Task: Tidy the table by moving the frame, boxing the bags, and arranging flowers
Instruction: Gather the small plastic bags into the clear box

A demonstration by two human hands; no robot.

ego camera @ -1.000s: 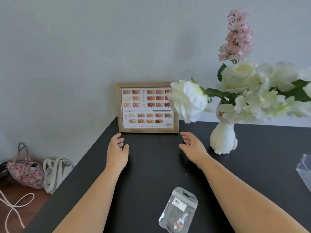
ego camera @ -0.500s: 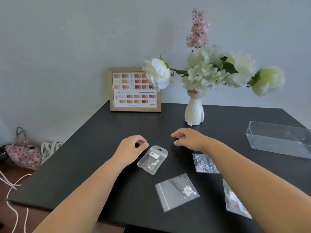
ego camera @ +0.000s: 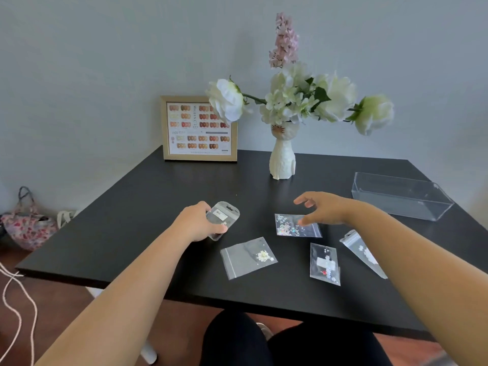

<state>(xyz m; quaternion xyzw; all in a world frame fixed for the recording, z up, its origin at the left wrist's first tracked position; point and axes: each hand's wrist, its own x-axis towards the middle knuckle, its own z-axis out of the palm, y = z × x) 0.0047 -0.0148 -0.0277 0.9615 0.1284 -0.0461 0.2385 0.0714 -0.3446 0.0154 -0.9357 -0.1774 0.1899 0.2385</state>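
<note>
My left hand (ego camera: pixel 199 223) grips a small clear bag (ego camera: pixel 223 215) with a hang hole, lifted off the black table (ego camera: pixel 148 207). My right hand (ego camera: pixel 323 208) hovers with spread fingers over a glittery clear bag (ego camera: pixel 287 225); the thumb is at its top edge. Three more clear bags lie flat nearer me: one with a white flower (ego camera: pixel 248 257), one with a label (ego camera: pixel 324 264), and one (ego camera: pixel 363 250) partly hidden by my right forearm. A gold picture frame (ego camera: pixel 199 128) leans against the wall at the back. A white vase (ego camera: pixel 282 159) holds white flowers (ego camera: pixel 295 100) and a pink sprig.
A clear plastic box (ego camera: pixel 401 195) sits open at the table's right side. On the floor to the left lie a floral bag (ego camera: pixel 29 224), a white bag and white cords (ego camera: pixel 13 294). My dark-clothed legs (ego camera: pixel 264 342) show under the table's front edge.
Both hands drew back from the frame toward the bags. My left hand closed on the hang-hole bag and raised it. My right hand opened over the glittery bag. The view pulled back.
</note>
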